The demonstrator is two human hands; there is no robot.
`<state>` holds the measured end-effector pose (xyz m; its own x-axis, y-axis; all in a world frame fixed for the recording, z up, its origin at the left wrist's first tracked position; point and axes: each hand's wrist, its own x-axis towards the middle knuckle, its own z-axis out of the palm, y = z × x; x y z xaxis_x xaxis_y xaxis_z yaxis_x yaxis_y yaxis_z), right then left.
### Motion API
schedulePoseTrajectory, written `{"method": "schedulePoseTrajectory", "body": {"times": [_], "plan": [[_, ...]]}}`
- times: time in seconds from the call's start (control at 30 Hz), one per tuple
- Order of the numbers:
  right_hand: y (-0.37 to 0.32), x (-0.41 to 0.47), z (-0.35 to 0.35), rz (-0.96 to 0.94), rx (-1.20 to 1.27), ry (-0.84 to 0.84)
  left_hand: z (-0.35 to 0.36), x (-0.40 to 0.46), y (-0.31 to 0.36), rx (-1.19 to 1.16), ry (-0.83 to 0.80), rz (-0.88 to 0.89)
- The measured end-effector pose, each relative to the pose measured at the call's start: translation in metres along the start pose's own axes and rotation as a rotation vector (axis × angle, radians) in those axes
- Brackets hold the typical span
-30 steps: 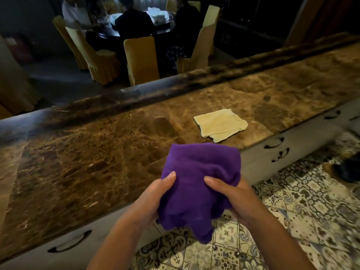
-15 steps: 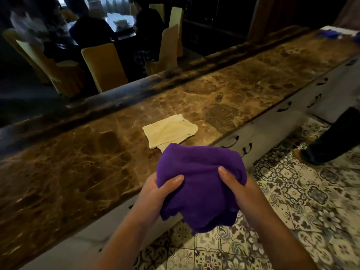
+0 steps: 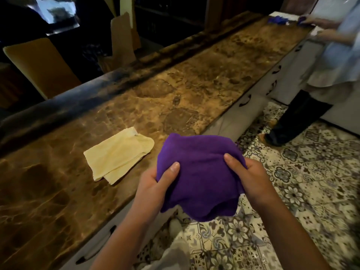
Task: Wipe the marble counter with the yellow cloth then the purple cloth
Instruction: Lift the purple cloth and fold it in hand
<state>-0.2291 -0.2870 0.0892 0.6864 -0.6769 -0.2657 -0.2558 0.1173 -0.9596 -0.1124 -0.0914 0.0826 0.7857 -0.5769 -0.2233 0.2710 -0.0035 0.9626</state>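
Observation:
I hold a bunched purple cloth (image 3: 198,176) in the air over the counter's front edge. My left hand (image 3: 153,184) grips its left side and my right hand (image 3: 251,178) grips its right side, thumbs on top. The yellow cloth (image 3: 118,154), folded flat, lies on the brown marble counter (image 3: 185,90) just left of the purple cloth, not touched by either hand.
A second person (image 3: 331,61) stands at the counter's far right end, hands near a blue cloth (image 3: 277,20). White drawers with dark handles (image 3: 245,101) run under the counter. Patterned tile floor (image 3: 302,182) on the right. Yellow chairs (image 3: 41,67) stand beyond the counter.
My view has turned right along the counter, so the yellow cloth now sits further left. Both hands keep hold of the purple cloth. The person at the far end has come into view.

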Motion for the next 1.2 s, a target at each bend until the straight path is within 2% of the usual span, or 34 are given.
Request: {"method": "schedulePoseTrajectory", "body": {"times": [0.07, 0.2, 0.27, 0.33, 0.5, 0.73, 0.83, 0.9, 0.97, 1.1, 1.2], "plan": [[0.0, 0.025, -0.002, -0.021, -0.027, 0.005, 0.003, 0.024, 0.0, 0.004, -0.003, 0.03], [-0.015, 0.074, 0.0, -0.015, -0.032, -0.165, 0.009, 0.075, 0.005, -0.049, -0.018, -0.027], [-0.027, 0.097, 0.008, 0.005, -0.076, -0.227, 0.009, 0.1, 0.011, -0.091, 0.02, -0.061], [-0.039, 0.126, 0.017, 0.002, -0.142, -0.218, 0.004, 0.126, 0.017, -0.11, 0.063, -0.091], [-0.064, 0.195, 0.038, -0.075, -0.243, -0.192, -0.018, 0.184, 0.025, 0.046, 0.185, -0.076], [-0.073, 0.302, 0.073, -0.175, -0.317, -0.362, -0.025, 0.236, 0.022, 0.215, 0.44, -0.019], [-0.064, 0.346, 0.088, -0.283, -0.473, -0.442, -0.021, 0.244, 0.015, 0.31, 0.562, 0.009], [-0.057, 0.371, 0.096, -0.403, -0.647, -0.554, -0.016, 0.25, 0.01, 0.382, 0.668, -0.006], [-0.051, 0.388, 0.1, -0.495, -0.794, -0.618, -0.014, 0.254, 0.006, 0.437, 0.708, -0.031], [-0.044, 0.426, 0.103, -0.534, -0.971, -0.755, -0.003, 0.27, -0.008, 0.515, 0.837, -0.134], [-0.042, 0.438, 0.105, -0.571, -1.106, -0.793, 0.008, 0.275, -0.017, 0.559, 0.944, -0.177]]}}
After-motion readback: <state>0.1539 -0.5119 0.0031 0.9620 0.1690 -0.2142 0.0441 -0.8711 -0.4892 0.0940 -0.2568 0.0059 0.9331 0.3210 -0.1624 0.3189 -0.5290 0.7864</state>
